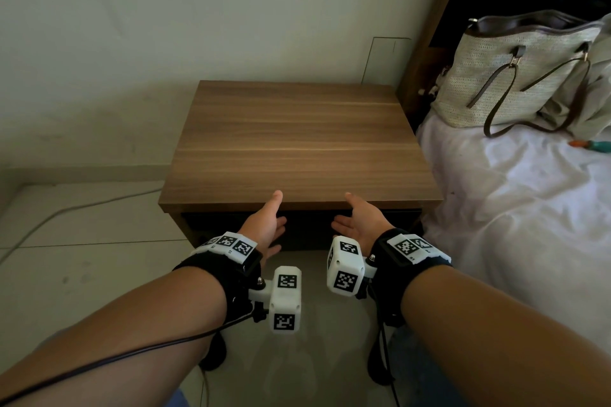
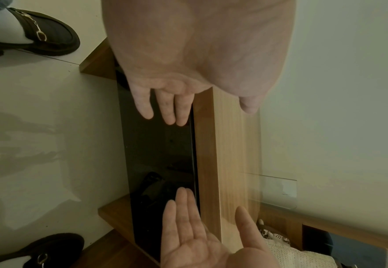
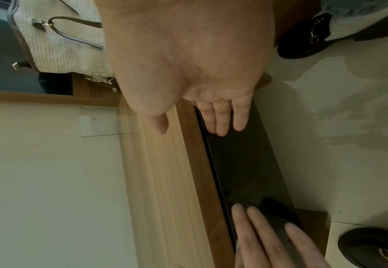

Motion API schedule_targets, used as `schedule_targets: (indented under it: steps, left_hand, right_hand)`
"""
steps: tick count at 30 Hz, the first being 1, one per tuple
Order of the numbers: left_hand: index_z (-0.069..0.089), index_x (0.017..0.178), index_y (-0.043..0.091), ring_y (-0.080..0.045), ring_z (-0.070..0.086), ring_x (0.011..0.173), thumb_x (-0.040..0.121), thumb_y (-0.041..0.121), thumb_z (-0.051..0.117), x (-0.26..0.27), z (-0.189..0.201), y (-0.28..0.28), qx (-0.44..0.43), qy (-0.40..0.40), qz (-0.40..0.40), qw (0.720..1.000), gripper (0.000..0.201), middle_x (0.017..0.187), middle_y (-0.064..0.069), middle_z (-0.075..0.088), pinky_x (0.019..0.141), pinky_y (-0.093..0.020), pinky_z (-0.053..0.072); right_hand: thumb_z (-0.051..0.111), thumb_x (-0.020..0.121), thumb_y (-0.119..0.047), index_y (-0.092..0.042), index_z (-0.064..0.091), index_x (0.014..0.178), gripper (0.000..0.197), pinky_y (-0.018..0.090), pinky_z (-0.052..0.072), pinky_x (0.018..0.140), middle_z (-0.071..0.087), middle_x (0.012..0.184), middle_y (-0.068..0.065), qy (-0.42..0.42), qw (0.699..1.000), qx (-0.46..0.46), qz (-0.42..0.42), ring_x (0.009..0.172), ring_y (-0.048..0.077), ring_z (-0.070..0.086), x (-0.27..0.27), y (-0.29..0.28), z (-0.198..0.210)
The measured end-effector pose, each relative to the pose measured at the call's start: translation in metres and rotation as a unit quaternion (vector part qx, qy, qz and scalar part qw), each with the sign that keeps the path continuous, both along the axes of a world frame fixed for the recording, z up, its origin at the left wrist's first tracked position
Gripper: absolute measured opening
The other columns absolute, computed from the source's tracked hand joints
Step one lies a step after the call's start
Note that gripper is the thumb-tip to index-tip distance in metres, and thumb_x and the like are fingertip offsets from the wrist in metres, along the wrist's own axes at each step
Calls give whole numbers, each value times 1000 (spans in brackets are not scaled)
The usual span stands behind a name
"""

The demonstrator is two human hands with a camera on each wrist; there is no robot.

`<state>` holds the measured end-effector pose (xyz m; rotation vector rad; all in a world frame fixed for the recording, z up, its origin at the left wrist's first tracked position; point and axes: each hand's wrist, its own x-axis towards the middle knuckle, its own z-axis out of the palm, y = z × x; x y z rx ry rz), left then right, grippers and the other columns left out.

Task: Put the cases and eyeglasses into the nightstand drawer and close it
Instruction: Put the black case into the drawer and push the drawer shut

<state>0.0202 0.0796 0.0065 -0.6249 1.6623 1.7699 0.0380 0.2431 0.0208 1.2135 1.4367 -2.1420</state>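
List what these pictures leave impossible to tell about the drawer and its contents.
- Cases and eyeglasses: none visible in any view; the dark drawer front would hide anything inside.
- Drawer fully shut or not: head view, the nightstand top overhangs it.
- Contact with the front: left hand and right hand fingers straight; touch unclear in the wrist views.
- Handbag contents: hidden by its wall.

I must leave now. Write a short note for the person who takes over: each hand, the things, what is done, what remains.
Left hand: open, fingers straight at the dark drawer front, holding nothing.
Right hand: the same, open and empty.
Nightstand: no cases or eyeglasses visible on top; presumably inside the drawer.
Done: drawer looks closed or nearly so.
Left: check it is flush; press it in if not.
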Motion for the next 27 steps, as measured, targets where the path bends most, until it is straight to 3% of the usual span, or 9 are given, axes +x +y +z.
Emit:
schedule_targets:
  steps: [19,27]
  left_hand:
    - [19,152,19,-21,38,140,92,59,43,-7,-2,0,-2,-7,-1,1000,77,151,-6,43,116,-48,25]
    - [23,151,16,-21,41,138,91,59,44,-1,8,-6,-15,13,-14,1000,77,150,-6,44,114,-46,29]
  right_hand:
    - [46,99,-34,-17,23,151,59,46,34,112,42,149,16,3,1000,0,-8,136,28,44,-8,0,-3]
    - [44,100,-33,-17,21,152,59,46,32,115,37,152,17,22,1000,0,-1,139,28,40,1,-2,13]
